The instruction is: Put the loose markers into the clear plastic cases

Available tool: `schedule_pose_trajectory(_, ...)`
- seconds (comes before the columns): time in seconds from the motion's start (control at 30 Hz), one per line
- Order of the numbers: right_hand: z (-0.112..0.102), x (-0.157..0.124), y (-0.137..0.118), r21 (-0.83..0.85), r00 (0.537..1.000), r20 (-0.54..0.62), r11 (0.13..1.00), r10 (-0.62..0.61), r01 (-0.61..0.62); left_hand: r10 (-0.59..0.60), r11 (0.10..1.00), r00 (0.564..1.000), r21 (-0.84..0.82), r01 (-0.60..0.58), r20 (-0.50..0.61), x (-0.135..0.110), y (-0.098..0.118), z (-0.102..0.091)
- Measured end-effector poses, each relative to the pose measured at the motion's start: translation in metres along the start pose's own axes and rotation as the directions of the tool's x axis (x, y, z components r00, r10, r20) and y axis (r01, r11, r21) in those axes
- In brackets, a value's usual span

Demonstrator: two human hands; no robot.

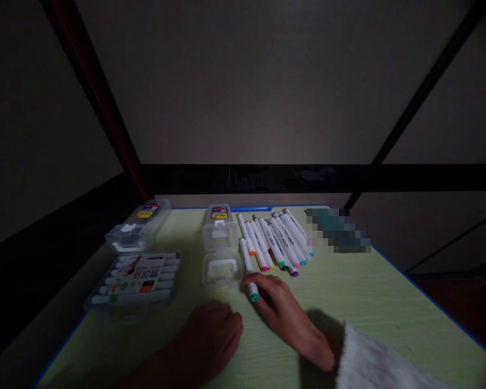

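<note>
My right hand (281, 310) is on the table with its fingers and thumb closed around a white marker with green ends (247, 258). The marker slants away from me, its near green end showing beside the thumb. My left hand (213, 332) rests curled in a loose fist to the left, and nothing shows in it. Just beyond the hands sits a small clear plastic case (220, 232), its handled lid part (222, 268) toward me. Several white markers (277, 240) with coloured ends lie side by side to the right of that case.
On the left, a flat clear pack of markers (137, 278) lies near a longer clear case (141, 221). A pixelated dark teal item (338, 229) is at the back right. The pale green table (368, 313) has blue edging, and a wall stands behind it.
</note>
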State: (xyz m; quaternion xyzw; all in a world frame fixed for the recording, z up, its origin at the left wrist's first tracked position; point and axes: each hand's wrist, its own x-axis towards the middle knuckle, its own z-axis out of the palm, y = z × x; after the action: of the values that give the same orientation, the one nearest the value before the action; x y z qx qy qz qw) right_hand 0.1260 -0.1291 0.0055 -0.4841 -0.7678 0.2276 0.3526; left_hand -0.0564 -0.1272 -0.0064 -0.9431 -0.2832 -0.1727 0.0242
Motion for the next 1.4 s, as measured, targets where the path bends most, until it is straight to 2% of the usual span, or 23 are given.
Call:
schedule_pose_trajectory(0.23,-0.0035,-0.0023,-0.0046,-0.045,0.999,0.001,0.998,-0.054,0.053,-0.072,0.993,0.991,-0.081,0.082,0.116,0.0039,0.0025,-0.0063)
schedule_pose_trajectory(0.43,-0.0042,-0.0047,-0.0046,-0.131,0.988,-0.001,0.980,-0.154,0.153,-0.020,1.000,1.000,-0.004,0.020,0.007,0.0022,0.0015,-0.0043)
schedule_pose_trajectory(0.77,-0.0035,-0.0047,-0.0009,-0.206,0.962,-0.064,0.947,-0.266,0.248,-0.004,0.999,1.000,0.044,0.004,0.007,-0.0009,-0.0004,-0.0010)
schedule_pose_trajectory(1.13,-0.0034,-0.0031,-0.0004,-0.219,0.955,-0.061,0.937,-0.291,0.272,0.007,0.999,0.999,0.053,-0.005,-0.036,0.0011,0.0006,-0.0033)
schedule_pose_trajectory(1.4,-0.0044,-0.0031,-0.0016,-0.220,0.941,-0.104,0.930,-0.323,0.295,0.028,0.997,0.998,0.073,-0.024,-0.054,-0.0003,0.0007,-0.0041)
